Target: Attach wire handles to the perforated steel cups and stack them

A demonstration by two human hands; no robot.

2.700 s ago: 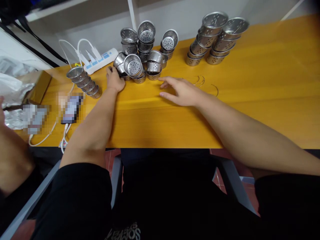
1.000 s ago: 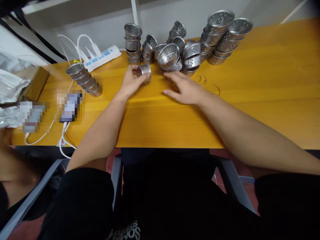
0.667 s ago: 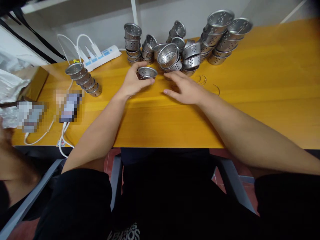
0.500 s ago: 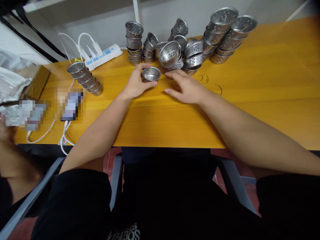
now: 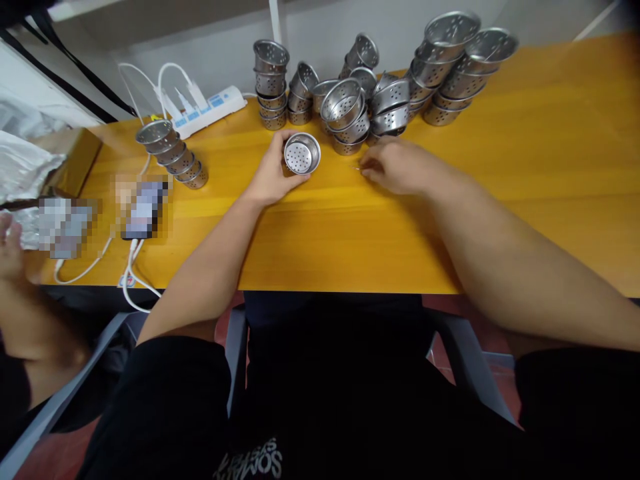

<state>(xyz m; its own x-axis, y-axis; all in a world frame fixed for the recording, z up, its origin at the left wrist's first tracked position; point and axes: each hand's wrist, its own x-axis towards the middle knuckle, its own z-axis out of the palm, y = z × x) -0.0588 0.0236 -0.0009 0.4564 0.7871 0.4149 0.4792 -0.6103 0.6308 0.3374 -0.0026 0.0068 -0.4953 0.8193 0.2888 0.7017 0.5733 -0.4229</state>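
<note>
My left hand point(image 5: 273, 172) is wrapped around a small perforated metal strainer cup point(image 5: 302, 154). Its open mouth tilts toward me, so the holes in the bottom show. To the right, my right hand point(image 5: 397, 167) is low over the table with its fingertips pinched together. A thin wire point(image 5: 356, 168) pokes out from those fingertips, its full shape hidden by the hand. Just behind both hands stand stacked strainer cups point(image 5: 345, 110), some leaning.
Taller cup stacks point(image 5: 450, 67) stand at the back right, and another leaning stack point(image 5: 173, 153) is on the left. Nearby are a white power strip point(image 5: 213, 110), a charging phone point(image 5: 146, 210) and cables. Another person's hand point(image 5: 11, 250) is at the far left.
The strainer cup has tipped toward me in my left hand. My right hand has moved right and its spread fingers have closed into a pinch.
</note>
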